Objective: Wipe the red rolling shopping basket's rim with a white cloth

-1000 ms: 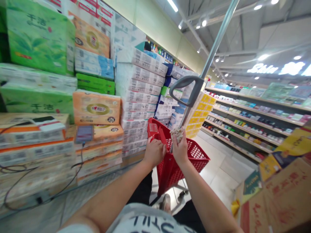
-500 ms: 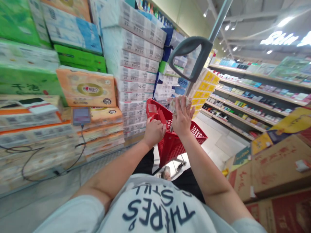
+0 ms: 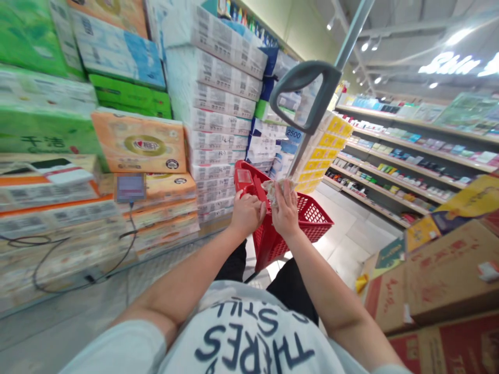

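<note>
Head view: your L hand (image 3: 248, 214) is clenched on the red shopping cart (image 3: 270, 248), at its handle (image 3: 244, 176) end; fingers curled, so the exact hold underneath can't be seen. Your R hand (image 3: 286, 213) has a pale crumpled cloth (image 3: 270, 188) in its grasp, fingers laid over it, back of hand to cam; can't tell how far the thumb wraps. Cloth sits just R of your L hand, above the cart's basket, where the metal pole (image 3: 354, 37) comes down to it. Pole is tilted, top toward upper R, w/ a grey loop handle (image 3: 331, 96) well above your R hand. Can't tell if cloth goes all round the pole.

L side: orange tissue pack (image 3: 142, 141) on a stack, a pixelated device (image 3: 131, 188) just below it w/ a dark cable (image 3: 135, 228) hanging down. Tall stack of white packs (image 3: 224, 96) behind the cart, yellow boxes (image 3: 326, 150) farther R. R side: stocked shelves (image 3: 397, 182) at back, cardboard cartons (image 3: 454, 267) nearer you.
</note>
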A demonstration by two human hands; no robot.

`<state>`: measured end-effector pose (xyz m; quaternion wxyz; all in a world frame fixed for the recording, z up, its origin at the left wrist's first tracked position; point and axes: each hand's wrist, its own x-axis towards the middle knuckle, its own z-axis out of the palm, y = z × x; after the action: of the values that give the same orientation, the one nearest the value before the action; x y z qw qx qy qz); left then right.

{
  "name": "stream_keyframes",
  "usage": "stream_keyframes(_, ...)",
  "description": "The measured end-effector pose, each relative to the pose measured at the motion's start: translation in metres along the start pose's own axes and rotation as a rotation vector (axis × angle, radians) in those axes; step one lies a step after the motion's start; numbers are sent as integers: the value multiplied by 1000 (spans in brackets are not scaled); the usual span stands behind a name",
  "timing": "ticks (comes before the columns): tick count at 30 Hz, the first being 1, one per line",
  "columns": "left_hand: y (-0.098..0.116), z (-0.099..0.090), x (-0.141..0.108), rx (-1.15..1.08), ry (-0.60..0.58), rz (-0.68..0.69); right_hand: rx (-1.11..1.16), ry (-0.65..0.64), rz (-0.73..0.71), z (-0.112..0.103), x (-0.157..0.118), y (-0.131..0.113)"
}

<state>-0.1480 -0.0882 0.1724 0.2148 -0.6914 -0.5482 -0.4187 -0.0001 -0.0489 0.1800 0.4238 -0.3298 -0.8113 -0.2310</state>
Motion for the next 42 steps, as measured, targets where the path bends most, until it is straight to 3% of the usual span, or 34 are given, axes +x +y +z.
stream_keyframes(6,3,-5,0,3,-17,0,19,50,-17,15,-38,-5)
stream_keyframes(12,2,-4,0,-2,10,2,-41,85,30,4,-21,-4)
stream_keyframes(15,2,-4,-1,5,10,5,-41,121,10,7,-26,-7)
stream_keyframes(19,3,-3,0,14,24,-7,-12,107,-71,17,-51,-9)
stream_keyframes(31,1,2,4,42,21,14,-89,37,-62,39,-99,0)
stream_keyframes(42,-3,1,6,68,14,8,-91,-27,-112,51,-127,4)
